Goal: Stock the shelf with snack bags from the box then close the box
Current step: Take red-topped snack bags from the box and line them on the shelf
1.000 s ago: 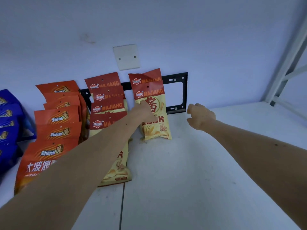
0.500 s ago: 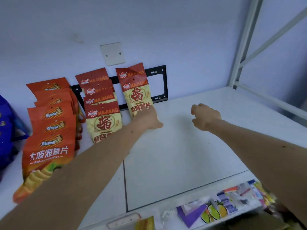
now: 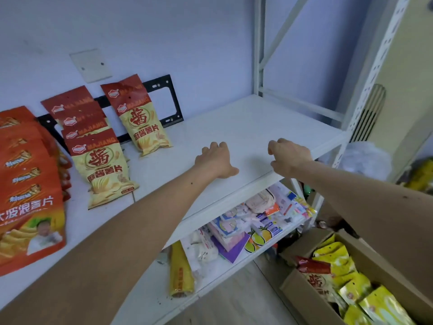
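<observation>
Both hands hover empty over the white shelf (image 3: pixel 246 127): the left hand (image 3: pixel 216 161) has a loose, relaxed grip, the right hand (image 3: pixel 288 156) loosely curled, holding nothing. Red-and-yellow chip bags (image 3: pixel 145 120) lean against the back wall. The open cardboard box (image 3: pixel 304 294) sits lower right, with snack bags (image 3: pixel 337 261) inside.

Shelf: we see the white metal shelf (image 3: pixel 246 127) with Majiang chip bags (image 3: pixel 103 170) at 10 o'clock, orange wavy-chip bags (image 3: pixel 28 184) at 9 | hands: our left hand (image 3: pixel 216 160) and right hand (image 3: pixel 287 156) above its front edge | floor: open cardboard box (image 3: pixel 302 292) of yellow snack bags (image 3: pixel 337 259) at 5 o'clock.
</observation>
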